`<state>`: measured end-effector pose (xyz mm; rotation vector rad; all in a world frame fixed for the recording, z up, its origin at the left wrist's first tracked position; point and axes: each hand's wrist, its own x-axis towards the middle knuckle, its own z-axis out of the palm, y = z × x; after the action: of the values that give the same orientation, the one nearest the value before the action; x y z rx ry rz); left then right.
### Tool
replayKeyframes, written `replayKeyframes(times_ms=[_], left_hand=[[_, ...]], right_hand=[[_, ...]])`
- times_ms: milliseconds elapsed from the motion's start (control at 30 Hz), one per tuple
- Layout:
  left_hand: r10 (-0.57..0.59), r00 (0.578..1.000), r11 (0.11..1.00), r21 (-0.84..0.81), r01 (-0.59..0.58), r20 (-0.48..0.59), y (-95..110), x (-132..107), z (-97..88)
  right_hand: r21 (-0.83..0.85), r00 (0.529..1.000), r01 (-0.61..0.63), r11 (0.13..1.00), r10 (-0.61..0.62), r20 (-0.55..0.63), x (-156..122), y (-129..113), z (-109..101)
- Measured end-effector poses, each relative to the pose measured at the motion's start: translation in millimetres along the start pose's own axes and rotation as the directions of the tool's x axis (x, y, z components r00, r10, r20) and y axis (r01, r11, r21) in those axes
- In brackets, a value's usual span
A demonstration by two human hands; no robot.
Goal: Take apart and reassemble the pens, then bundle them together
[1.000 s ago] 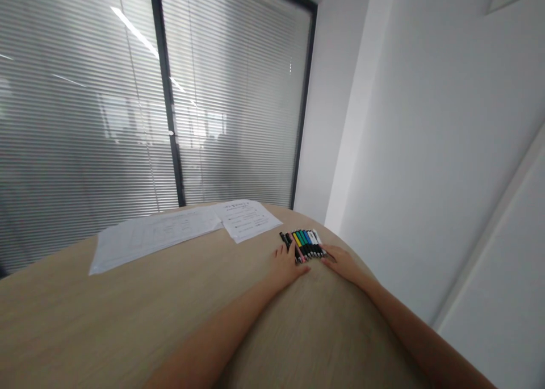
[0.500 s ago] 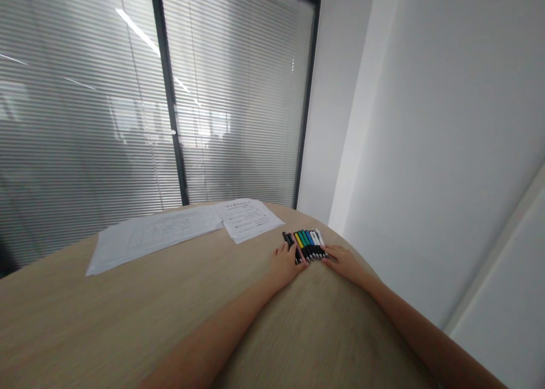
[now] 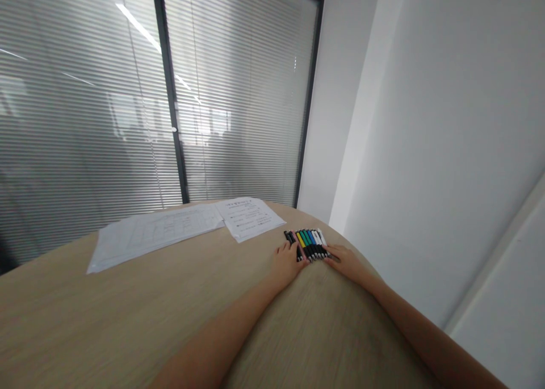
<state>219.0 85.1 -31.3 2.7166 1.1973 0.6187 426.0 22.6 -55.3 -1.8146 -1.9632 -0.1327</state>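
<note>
Several pens lie side by side in a row on the table, with black, pink, yellow, green, blue and white barrels. My left hand point(image 3: 286, 263) rests at the row's left end, its fingers apart over the near part of the black pens point(image 3: 290, 237) and its thumb reaching along the near ends. At the right end, my right hand point(image 3: 344, 260) lies low with fingers stretched out, touching the white pens point(image 3: 320, 238). Between both hands the yellow pen point(image 3: 301, 239) and the green pens point(image 3: 305, 237) show plainly. Some black pens are partly hidden under my left fingers.
The wooden table point(image 3: 140, 315) has a curved far edge. Printed sheets point(image 3: 157, 233) lie at the back left, with another printed page point(image 3: 251, 218) overlapping them nearer the pens. Behind stands a glass partition with blinds point(image 3: 238, 105); a white wall point(image 3: 447, 122) rises close on the right.
The view has shifted very slightly. Both hands stay at the two ends of the pen row, and the left fingers have moved only a little.
</note>
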Motion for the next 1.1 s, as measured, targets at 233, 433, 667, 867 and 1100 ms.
replayKeyframes(times_ms=[233,433,667,867,1100], left_hand=[[0.001,1.0,1.0,-0.002,-0.001,-0.008,-1.6,0.1,-1.0],[0.007,1.0,1.0,0.008,-0.007,-0.018,-1.3,-1.1,-0.2],[-0.02,1.0,0.999,0.036,0.021,-0.015,2.9,-3.7,-3.5],[-0.036,0.999,0.998,0.054,0.038,-0.021,6.3,-10.2,-5.5],[0.025,0.996,0.994,0.106,-0.033,0.08,-17.3,-37.2,-13.3]], right_hand=[[0.025,1.0,0.018,1.0,-0.018,-0.01,-0.1,5.5,3.6],[0.029,1.0,0.004,1.0,-0.004,-0.011,-0.8,7.8,4.6],[0.014,0.998,-0.053,0.998,0.053,-0.015,-2.7,8.2,7.4],[-0.022,0.993,-0.112,0.993,0.111,-0.041,-0.9,6.2,6.9],[-0.085,0.979,-0.186,0.979,0.177,-0.104,-4.2,-3.2,1.7]])
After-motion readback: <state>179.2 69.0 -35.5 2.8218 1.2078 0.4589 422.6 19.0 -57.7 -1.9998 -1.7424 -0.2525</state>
